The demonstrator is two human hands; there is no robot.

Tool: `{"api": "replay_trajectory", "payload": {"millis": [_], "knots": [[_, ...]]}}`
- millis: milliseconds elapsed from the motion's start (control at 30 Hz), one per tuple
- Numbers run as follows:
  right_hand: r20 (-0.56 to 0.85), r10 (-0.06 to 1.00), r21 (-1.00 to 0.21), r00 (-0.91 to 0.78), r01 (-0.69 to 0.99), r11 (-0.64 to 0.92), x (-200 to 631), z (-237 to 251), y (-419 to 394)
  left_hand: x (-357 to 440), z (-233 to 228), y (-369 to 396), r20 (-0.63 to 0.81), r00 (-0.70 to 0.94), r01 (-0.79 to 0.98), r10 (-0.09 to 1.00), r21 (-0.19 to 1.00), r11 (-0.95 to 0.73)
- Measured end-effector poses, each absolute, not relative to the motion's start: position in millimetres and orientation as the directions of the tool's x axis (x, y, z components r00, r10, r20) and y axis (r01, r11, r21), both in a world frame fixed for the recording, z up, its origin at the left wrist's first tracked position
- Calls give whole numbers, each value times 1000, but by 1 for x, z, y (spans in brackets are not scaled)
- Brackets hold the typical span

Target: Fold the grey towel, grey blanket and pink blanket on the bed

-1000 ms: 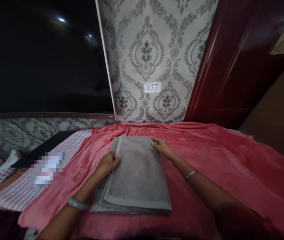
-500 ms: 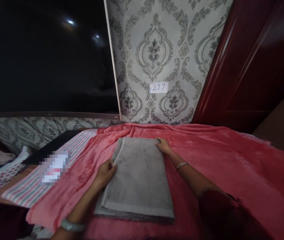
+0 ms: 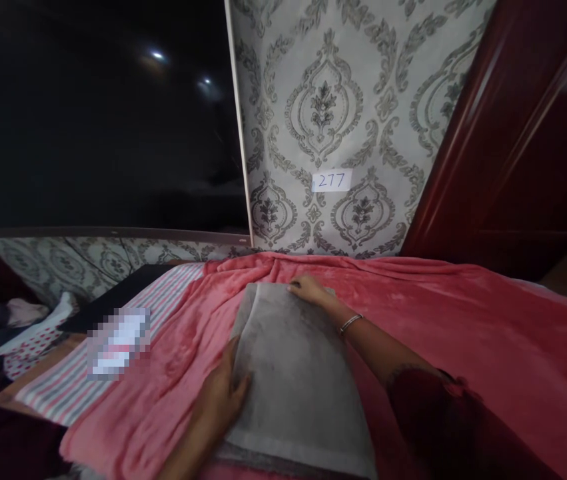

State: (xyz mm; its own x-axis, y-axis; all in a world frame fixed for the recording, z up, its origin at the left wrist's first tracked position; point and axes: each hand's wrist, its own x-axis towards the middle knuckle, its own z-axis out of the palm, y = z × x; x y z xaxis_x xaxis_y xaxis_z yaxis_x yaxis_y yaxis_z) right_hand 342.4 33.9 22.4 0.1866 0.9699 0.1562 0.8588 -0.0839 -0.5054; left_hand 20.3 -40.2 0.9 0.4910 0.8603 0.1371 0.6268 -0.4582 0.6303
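A folded grey towel (image 3: 293, 373) lies on a pink-red plush blanket (image 3: 453, 347), its folded layers showing along the left side and near edge. At its far edge my right hand (image 3: 309, 292) is closed on the cloth, fingers bent over the rim. My left hand (image 3: 220, 393) grips the left edge lower down, thumb on top and the other fingers partly hidden at the towel's side. The near end of the towel runs almost to the bottom of the view.
A striped cloth (image 3: 58, 393) lies at left with a blurred-out item (image 3: 119, 343) on it. A large dark screen (image 3: 103, 133) is on the patterned wall (image 3: 323, 107), beside a paper marked 277 (image 3: 332, 180). Dark red panelling (image 3: 488, 133) stands at right.
My right hand has moved left along the far edge, from the corner toward the middle. My left hand has slid nearer along the left side. The view has shifted slightly.
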Motion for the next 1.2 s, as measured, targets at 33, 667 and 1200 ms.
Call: {"api": "replay_trajectory", "payload": {"millis": [33,667,1200], "knots": [[158,975,-506,154,861,-54,336,22,42,17,-1,-46,132,485,657,865,597,-460],[177,966,-536,187,842,-65,296,-6,89,-30,-45,-55,272,504,659,820,493,-569],[251,943,-377,217,920,-111,318,29,-26,15,48,-28,287,646,613,707,358,-705]]}}
